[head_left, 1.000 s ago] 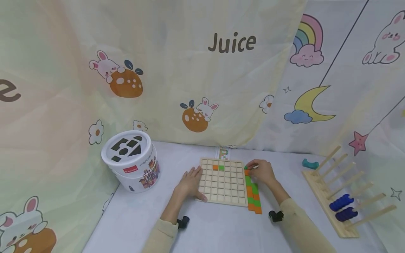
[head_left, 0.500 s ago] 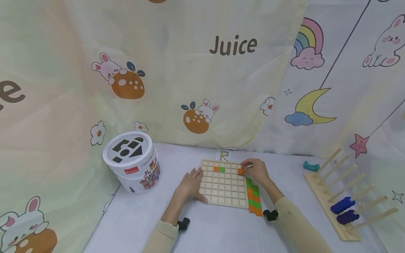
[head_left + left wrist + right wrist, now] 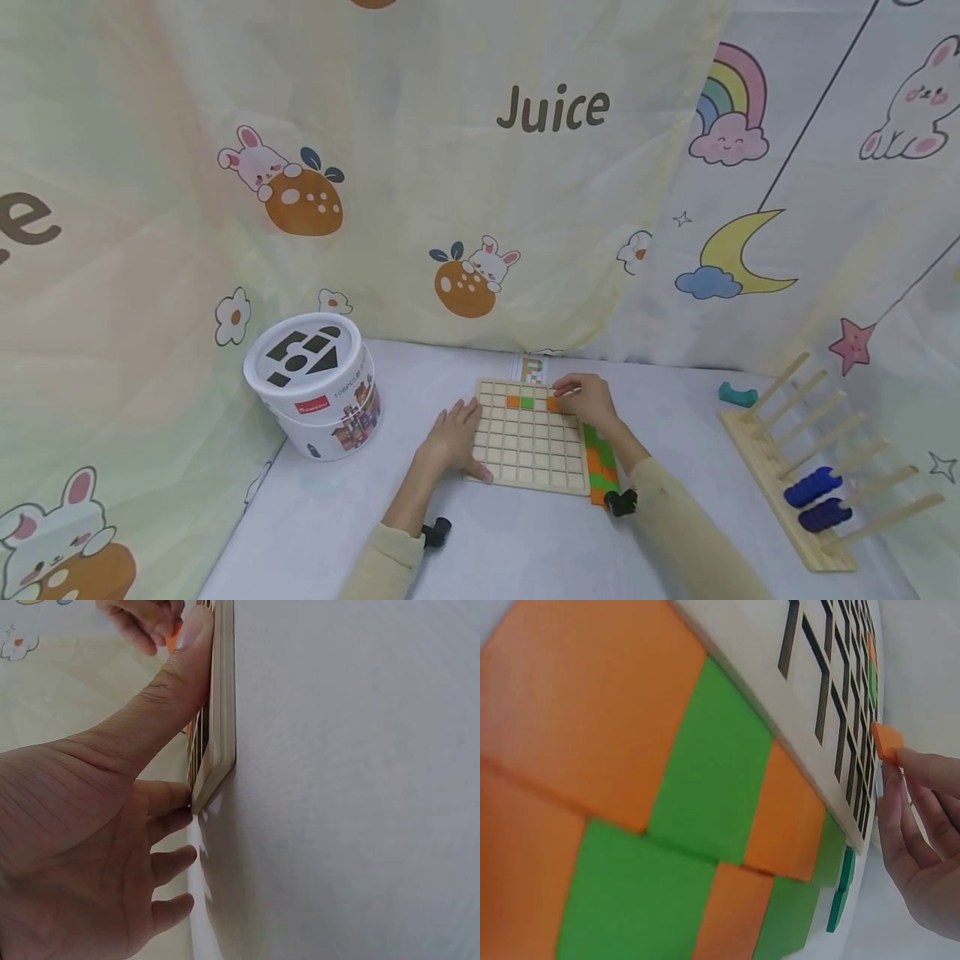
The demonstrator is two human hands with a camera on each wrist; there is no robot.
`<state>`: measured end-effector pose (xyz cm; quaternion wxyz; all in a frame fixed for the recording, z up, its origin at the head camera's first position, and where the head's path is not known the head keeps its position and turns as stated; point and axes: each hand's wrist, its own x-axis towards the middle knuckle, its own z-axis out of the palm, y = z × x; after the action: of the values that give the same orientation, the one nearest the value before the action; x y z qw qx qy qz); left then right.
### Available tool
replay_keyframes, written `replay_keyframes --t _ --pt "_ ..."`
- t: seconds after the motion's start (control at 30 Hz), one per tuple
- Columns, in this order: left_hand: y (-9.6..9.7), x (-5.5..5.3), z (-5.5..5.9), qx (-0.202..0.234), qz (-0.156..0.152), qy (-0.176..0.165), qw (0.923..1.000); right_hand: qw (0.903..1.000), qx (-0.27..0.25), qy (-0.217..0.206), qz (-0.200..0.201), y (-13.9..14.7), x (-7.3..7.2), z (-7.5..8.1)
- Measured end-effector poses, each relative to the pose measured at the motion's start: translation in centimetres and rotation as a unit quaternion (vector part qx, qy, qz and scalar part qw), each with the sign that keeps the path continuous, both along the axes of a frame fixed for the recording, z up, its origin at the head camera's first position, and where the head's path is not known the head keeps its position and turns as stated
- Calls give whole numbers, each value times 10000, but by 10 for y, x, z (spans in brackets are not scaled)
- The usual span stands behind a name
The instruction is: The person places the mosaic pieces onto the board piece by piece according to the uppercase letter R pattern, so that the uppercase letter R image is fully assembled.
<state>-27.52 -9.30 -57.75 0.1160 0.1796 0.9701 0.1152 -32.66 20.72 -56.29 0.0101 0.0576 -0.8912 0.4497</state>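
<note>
The pale square gridded board point(image 3: 528, 446) looked like smooth, matt wood, as did the 7-pegged tan rack point(image 3: 783, 500) at right. The flat orange and green tiles point(image 3: 705, 765) looked smooth and low in sheen. The white round tub point(image 3: 311, 387) at left seemed smooth, faintly glossy plastic. White cloth point(image 3: 517, 542), matt, covered the table; the far printed pastel curtain point(image 3: 405, 192) was creased fabric.

Right hand point(image 3: 588, 402): has moved leftward, from the coloured tiles point(image 3: 603, 463) beside the board point(image 3: 531, 452) to above its upper right part
Orange tile point(image 3: 552, 404): was over the board's right edge half a second ago, now is farther in
Black wrist device point(image 3: 621, 502): moved left too, now hides part of the tiles' near end
</note>
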Motion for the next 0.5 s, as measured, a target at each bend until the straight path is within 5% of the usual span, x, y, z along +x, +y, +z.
replay_keyframes --t 0.27,0.5 --pt "2 8 14 -49 -163 47 9998 9999 126 6 40 -7 -7 -8" --pt "0 8 14 -87 -99 74 9999 9996 276 -30 50 -18 -8 -9"
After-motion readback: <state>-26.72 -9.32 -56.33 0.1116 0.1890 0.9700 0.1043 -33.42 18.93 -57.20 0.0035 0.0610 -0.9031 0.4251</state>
